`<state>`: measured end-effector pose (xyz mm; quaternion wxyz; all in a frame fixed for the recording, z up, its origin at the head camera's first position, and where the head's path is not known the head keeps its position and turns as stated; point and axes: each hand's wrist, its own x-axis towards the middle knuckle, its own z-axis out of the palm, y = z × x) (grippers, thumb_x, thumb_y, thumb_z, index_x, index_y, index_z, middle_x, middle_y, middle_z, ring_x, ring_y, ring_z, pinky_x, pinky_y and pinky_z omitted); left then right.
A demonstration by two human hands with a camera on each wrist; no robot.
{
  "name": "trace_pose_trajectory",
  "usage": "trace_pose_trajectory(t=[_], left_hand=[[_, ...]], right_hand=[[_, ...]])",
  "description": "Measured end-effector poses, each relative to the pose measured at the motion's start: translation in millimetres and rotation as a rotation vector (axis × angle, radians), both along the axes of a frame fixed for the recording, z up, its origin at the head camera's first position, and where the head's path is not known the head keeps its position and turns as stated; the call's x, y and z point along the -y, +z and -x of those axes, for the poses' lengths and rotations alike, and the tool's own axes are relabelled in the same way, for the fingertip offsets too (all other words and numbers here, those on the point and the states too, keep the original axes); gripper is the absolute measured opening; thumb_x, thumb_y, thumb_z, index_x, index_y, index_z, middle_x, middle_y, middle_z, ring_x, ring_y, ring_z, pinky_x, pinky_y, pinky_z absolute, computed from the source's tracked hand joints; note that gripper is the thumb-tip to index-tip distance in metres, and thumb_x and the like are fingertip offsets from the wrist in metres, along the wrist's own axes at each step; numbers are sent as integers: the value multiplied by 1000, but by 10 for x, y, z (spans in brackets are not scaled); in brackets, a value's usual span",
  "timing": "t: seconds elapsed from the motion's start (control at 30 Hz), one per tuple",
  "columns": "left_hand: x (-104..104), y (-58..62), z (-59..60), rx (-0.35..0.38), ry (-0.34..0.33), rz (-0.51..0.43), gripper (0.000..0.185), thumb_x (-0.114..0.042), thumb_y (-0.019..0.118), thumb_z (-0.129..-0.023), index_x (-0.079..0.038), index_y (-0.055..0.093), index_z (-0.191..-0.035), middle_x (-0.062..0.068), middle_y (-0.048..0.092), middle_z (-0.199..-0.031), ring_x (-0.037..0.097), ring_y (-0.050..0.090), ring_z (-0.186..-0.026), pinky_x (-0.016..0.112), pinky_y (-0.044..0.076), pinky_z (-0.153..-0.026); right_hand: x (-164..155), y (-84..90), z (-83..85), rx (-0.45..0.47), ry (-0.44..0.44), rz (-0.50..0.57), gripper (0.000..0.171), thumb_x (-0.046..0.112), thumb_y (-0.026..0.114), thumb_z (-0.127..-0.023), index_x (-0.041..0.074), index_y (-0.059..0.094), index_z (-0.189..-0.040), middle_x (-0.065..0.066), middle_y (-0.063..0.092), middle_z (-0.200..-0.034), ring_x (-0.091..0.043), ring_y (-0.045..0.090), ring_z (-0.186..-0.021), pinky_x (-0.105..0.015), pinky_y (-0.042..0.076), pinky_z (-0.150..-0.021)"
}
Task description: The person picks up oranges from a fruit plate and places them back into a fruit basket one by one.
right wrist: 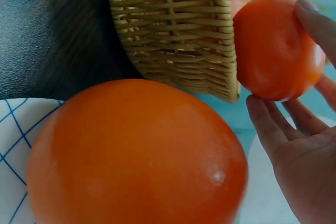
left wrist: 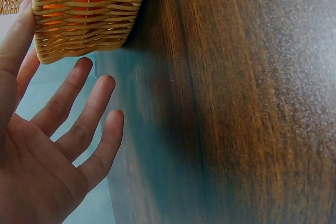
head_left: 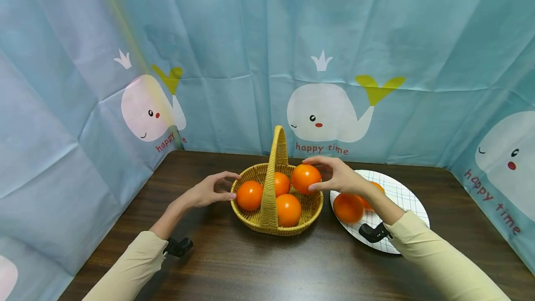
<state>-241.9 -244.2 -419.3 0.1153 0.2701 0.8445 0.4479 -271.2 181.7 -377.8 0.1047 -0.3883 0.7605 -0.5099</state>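
One pale-blue curtain, printed with white whales and the words "happy time," hangs behind a dark wooden table. Two pale-yellow sleeves extend over it from the near side. A wicker basket with a tall arched handle stands near the middle of the table; just to its right lies a round white plate with a blue grid, partly hidden under the right forearm. The right hand curves fingers and thumb around an orange fruit, gripping it above the basket's right rim. The left hand, fingers spread and thumb apart, touches the opposite rim without grasping it. Three more fruits rest in the basket, one left of the handle and two right; at least two others lie on the plate. Black devices sit at both wrists.
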Motion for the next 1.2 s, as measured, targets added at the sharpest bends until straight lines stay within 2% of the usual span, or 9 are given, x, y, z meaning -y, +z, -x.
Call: trace_pose_trajectory(t=[0.27,0.43,0.7,0.87,1.03,1.2], left_hand=[[2,-14,1,-4,-1,0,54,-20,74,-97,-8,52,-144,17,48,-147,41,52,-127,45,53,-95],[11,-24,0,7,-6,-10,53,-18,73,-97,-8,52,-145,18,47,-148,41,51,-127,45,53,-95],[1,-8,-4,-13,-6,1,53,-19,73,-97,-7,52,-145,18,47,-147,42,51,-127,47,52,-95],[-12,2,-1,-21,-14,2,54,-19,73,-97,-6,51,-145,19,47,-147,42,52,-127,46,53,-95],[-2,0,25,-15,-11,3,53,-19,73,-97,-8,52,-144,17,48,-147,42,52,-126,46,53,-94],[16,-31,35,-14,3,6,53,-20,74,-96,-9,53,-144,17,48,-147,41,52,-127,45,53,-94]], right_hand=[[-74,11,-10,25,-21,6,60,5,82,-86,4,56,-140,-15,56,-139,-40,54,-126,-52,47,-101],[-247,45,-7,31,-49,10,54,3,80,-88,1,58,-137,-18,58,-135,-37,58,-122,-57,46,-99],[-628,88,-20,-21,-142,-42,43,3,77,-91,0,61,-131,-18,62,-127,-34,65,-113,-35,55,-90],[-892,100,-42,-38,-208,-64,39,4,75,-93,0,62,-129,-18,64,-124,-30,66,-111,-34,57,-85],[-1131,107,-96,-48,-279,-93,37,9,75,-94,1,63,-128,-16,64,-123,-37,64,-114,-31,57,-84],[-1325,54,-118,-67,-319,-122,37,12,73,-96,1,63,-129,-16,65,-123,-25,66,-109,-28,57,-84]])
